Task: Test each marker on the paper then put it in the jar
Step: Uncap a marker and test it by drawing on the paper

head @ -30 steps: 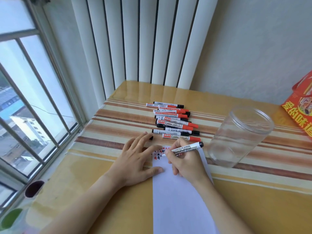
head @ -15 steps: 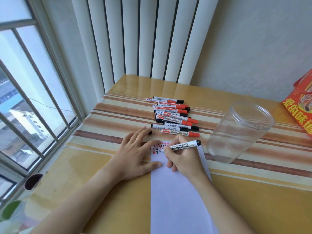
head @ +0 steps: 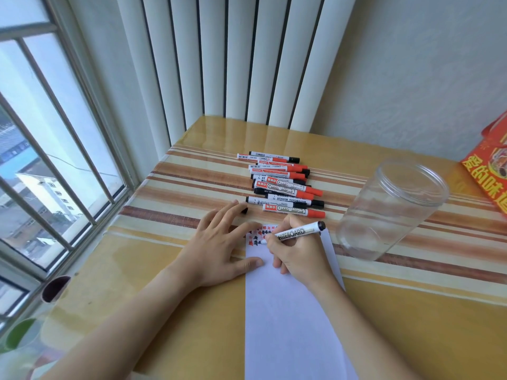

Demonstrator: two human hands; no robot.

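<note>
Right hand [head: 299, 253] keeps its grip on the marker [head: 297, 233], tip still marking paper [head: 290, 311]; jar [head: 389, 209] stays empty, testing continues.

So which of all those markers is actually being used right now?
The black-ended marker gripped in the right hand, its tip on the paper. The other markers lie untouched in a row beyond the paper.
</note>
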